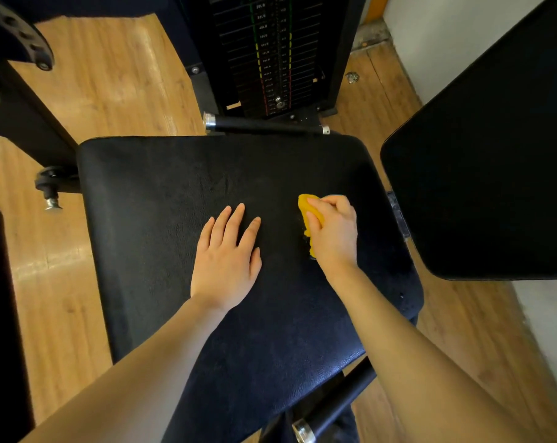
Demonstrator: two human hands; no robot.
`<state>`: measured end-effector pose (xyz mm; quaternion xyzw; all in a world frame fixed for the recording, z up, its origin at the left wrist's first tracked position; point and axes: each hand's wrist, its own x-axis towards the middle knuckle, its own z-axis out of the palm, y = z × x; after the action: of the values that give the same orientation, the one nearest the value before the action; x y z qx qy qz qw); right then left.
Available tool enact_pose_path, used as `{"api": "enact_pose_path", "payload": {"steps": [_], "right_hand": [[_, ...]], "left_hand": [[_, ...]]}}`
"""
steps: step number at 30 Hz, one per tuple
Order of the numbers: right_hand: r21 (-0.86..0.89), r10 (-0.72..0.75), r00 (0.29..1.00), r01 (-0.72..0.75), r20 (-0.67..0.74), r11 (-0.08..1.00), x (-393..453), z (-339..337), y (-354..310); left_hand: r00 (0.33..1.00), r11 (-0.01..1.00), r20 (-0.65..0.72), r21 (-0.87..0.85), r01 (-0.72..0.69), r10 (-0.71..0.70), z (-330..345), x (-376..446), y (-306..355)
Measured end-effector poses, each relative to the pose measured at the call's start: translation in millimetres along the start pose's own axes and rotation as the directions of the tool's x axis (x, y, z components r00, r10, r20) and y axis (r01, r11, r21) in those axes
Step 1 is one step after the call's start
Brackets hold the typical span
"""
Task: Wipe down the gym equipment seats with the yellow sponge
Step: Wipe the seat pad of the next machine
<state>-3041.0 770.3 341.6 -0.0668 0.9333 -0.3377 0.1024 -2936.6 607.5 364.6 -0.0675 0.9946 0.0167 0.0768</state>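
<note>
- Seat (181,199) fills the middle of the view: one broad black padded cushion, grained like vinyl, and by the look of it firm underneath with a slightly slick skin that a damp wipe should glide over.
- One second black pad (481,174) hangs at the right edge, near the seat's corner, and one weight stack (270,52) stands beyond the far edge, on a wooden floor (104,81).
- Two hands are on the cushion, apart from each other, with bare vinyl between them.
- Left hand (226,260) lies flat, palm down, fingers straight and a little spread, holding nothing, just bracing on the seat.
- Right hand (334,233) has its fingers curled over the top of the sponge and grips it, pressing it onto the right half of the seat.
- One yellow sponge (309,209), the smallest thing here, peeks out on the hand's left side; it looks soft, light and squashy, with a darker layer showing at its lower end.
- My call: hold it from above, across its back, as now, so the flat face stays on the vinyl.
</note>
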Motion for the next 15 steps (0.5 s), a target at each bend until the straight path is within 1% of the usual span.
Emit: {"api": "enact_pose_path", "payload": {"steps": [5, 8, 11, 15], "right_hand": [[0.104, 0.026, 1.000, -0.026, 0.003, 0.994, -59, -3, 28], [0.044, 0.049, 0.999, -0.048, -0.021, 0.998, -87, -11, 33], [0.055, 0.067, 0.997, -0.066, -0.023, 0.996, -81, -12, 30], [0.082, 0.053, 0.998, -0.049, -0.045, 0.995, -37, 2, 18]], "left_hand": [[1.000, 1.000, 0.017, -0.005, 0.000, 0.000, 0, 0, -1], [1.000, 1.000, 0.028, -0.003, 0.005, -0.005, -2, 1, 0], [0.999, 1.000, 0.032, -0.001, 0.006, -0.006, -2, 1, 0], [1.000, 1.000, 0.009, -0.005, 0.000, 0.000, 0, 0, -1]]}}
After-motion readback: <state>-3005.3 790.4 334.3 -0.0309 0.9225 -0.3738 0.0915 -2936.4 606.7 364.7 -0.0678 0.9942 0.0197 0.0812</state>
